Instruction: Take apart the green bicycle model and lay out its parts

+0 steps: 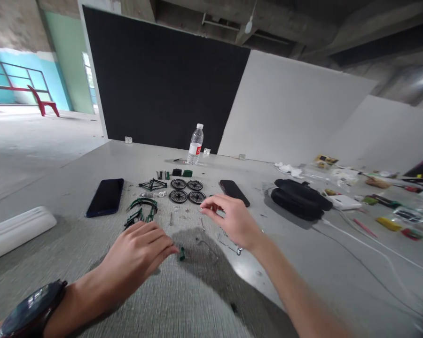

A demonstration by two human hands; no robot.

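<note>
We sit at a grey table, its near part finely streaked, with a patch of light shining off it right of centre. Along the far edge stand a black panel and a white panel, and a clear bottle stands upright before the black one. Beyond, to the left, we see a pale floor, a red chair and green and turquoise walls; overhead, a bulb hangs beneath a rough concrete ceiling.

Our left hand, watch on the wrist, has its fingers together, tips right at a small green piece in the middle of the near tabletop; we cannot tell whether they pinch it or only adjoin it. Our right hand is curled just beside the wheels, thumb and forefinger tips close together (anything between them would be too small for us to make out).

Four spoked wheels lie in a square, with a dark green frame and curved green parts to their left. A phone lies farther left, another dark phone to the right, then a black case near cables and clutter.
</note>
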